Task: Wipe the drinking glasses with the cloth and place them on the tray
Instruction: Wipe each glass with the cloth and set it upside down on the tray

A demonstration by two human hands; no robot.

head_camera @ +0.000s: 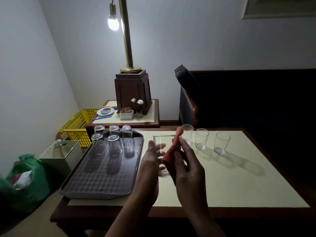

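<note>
Room is reading dim overall, corners falling into near black, especially the right side behind the table. One bare bulb on the brass lamp is doing all the lighting and is blowing out to white with a soft halo on the wall. Light is coming from upper left, so the three upright glasses are throwing long shadows toward the lower right. Tray surface is catching faint sheen. Wide-angle lens is bending the wall lines and stretching the edges. Green bag at lower left is smearing with blur.
</note>
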